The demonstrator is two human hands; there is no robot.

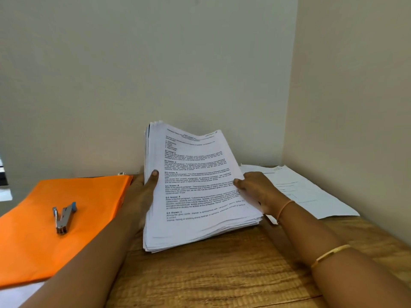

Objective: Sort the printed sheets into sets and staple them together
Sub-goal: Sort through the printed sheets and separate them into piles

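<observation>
A thick stack of printed sheets (195, 187) stands tilted up from the wooden desk (222, 274), its near edge resting on the wood. My left hand (142, 194) grips the stack's left edge, thumb on the top page. My right hand (258, 192) holds the right edge, thumb on the page too. A silver stapler (63, 216) with a blue end lies on an orange folder (55, 230) to the left, apart from both hands.
A few loose white sheets (300, 190) lie flat at the right, against the corner walls. The folder covers the desk's left part. A wall rises close behind the stack and another at the right.
</observation>
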